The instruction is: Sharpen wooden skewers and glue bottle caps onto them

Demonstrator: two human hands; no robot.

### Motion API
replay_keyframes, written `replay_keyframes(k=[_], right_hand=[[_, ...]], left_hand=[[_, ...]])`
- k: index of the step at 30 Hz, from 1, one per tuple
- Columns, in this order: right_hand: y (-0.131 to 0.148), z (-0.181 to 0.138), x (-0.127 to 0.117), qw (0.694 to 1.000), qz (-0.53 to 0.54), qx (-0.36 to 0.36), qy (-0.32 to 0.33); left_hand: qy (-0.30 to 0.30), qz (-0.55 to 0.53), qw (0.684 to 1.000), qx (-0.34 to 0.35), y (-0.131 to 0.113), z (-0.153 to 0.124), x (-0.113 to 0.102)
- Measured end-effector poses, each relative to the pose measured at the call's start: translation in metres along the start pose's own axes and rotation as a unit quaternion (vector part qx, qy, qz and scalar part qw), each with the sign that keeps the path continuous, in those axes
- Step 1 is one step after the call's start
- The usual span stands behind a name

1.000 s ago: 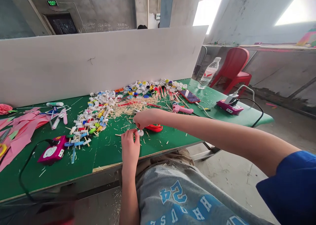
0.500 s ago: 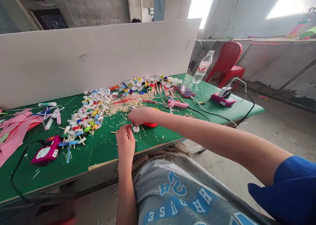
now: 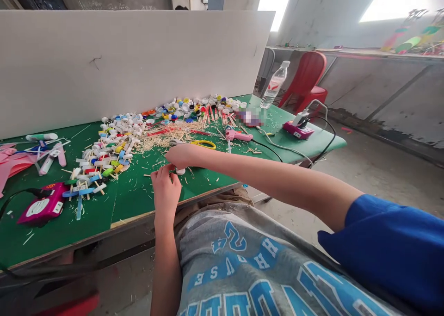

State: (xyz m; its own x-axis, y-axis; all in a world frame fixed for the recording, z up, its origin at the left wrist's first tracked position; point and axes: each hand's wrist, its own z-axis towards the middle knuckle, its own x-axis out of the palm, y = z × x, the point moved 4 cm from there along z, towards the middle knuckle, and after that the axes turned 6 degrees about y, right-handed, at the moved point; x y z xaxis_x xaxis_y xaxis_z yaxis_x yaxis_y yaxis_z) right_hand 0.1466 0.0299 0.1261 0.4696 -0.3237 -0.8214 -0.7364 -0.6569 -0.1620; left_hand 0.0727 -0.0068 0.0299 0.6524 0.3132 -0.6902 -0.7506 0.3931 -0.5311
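Observation:
My left hand (image 3: 165, 191) rests on the green table (image 3: 132, 200) near its front edge, fingertips pinched against a small white bottle cap (image 3: 180, 171). My right hand (image 3: 180, 155) hovers just above the cap with fingers curled down to it; what it holds is hidden. Loose wooden sticks and splinters (image 3: 163, 142) lie scattered behind the hands. Left of them is a spread of caps with sticks fixed to them (image 3: 104, 156).
A pile of coloured caps (image 3: 187, 108) lies by the white board (image 3: 138, 61). Yellow scissors (image 3: 204, 144), a pink glue gun (image 3: 237, 134), a pink power strip (image 3: 297, 130), a water bottle (image 3: 274, 85), another pink power strip (image 3: 41, 208) and pink paper (image 3: 14, 161) lie around. A red chair (image 3: 307, 77) stands beyond.
Both hands stay at the white cap. The view has swung so everything sits further left and higher, and the yellow scissors now show behind my right arm.

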Motion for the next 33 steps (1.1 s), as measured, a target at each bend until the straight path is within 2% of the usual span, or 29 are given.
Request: replay_keyframes(k=[6,13,17,23,29,33], right_hand=[[-0.002,0.003,0.002,1.000,0.009,-0.006,-0.001],[-0.006,-0.004,0.010,0.998,0.024,-0.006,-0.059],[-0.009,-0.016,0.019,0.994,0.025,-0.011,-0.105],[-0.024,-0.027,0.035,0.991,0.018,-0.045,-0.127],[-0.024,-0.035,0.034,0.991,0.004,-0.060,-0.123],[-0.017,-0.034,0.031,0.992,0.004,-0.061,-0.111]], left_hand=[[0.005,0.031,0.999,0.021,0.000,0.000,0.004],[0.013,0.064,0.994,0.085,0.001,-0.001,0.009],[0.015,0.064,0.994,0.085,0.002,-0.002,0.008],[0.062,0.041,0.994,0.081,0.000,-0.002,0.013],[0.096,0.044,0.993,0.054,-0.001,-0.001,0.017],[0.097,0.044,0.993,0.043,-0.001,0.000,0.017]])
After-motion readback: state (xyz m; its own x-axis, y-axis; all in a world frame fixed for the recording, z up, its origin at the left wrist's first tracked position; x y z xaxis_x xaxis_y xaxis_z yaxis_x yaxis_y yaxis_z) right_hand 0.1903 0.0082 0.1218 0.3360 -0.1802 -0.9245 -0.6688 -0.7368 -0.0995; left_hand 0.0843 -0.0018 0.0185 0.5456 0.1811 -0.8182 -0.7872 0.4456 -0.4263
